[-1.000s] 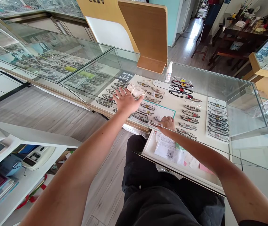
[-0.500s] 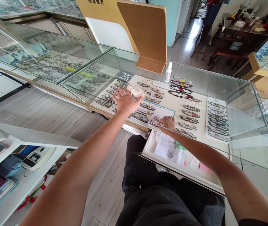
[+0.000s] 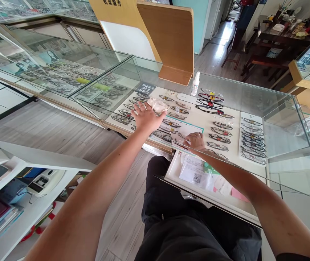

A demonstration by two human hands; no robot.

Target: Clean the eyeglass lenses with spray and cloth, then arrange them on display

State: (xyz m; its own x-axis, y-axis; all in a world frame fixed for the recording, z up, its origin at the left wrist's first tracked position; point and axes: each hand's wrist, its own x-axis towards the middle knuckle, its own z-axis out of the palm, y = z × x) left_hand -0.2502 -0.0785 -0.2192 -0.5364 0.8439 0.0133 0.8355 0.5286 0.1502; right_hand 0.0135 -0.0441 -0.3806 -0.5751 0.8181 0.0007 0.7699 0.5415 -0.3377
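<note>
My left hand (image 3: 147,119) lies on the glass top of the display case (image 3: 111,78), its fingers spread. A crumpled whitish cloth (image 3: 158,105) is beside it, between the fingers and thumb. Beneath the glass, my right hand (image 3: 195,140) reaches into the case, its fingers curled at a pair of eyeglasses (image 3: 181,135) on a teal-edged white sheet (image 3: 194,128). The fingertips are partly hidden. More eyeglasses (image 3: 171,123) lie in rows to the left, and others (image 3: 217,146) to the right.
A white spray bottle (image 3: 195,84) and stacked eyeglasses (image 3: 209,101) stand on the glass behind the hands. Below my right forearm, an open drawer (image 3: 243,206) holds papers (image 3: 194,170). A wooden stand (image 3: 171,40) rises at the back. A white shelf (image 3: 48,156) is at lower left.
My right hand's fingers have shifted slightly at the eyeglasses under the glass. The left hand stays spread beside the cloth. The whole view has moved very slightly.
</note>
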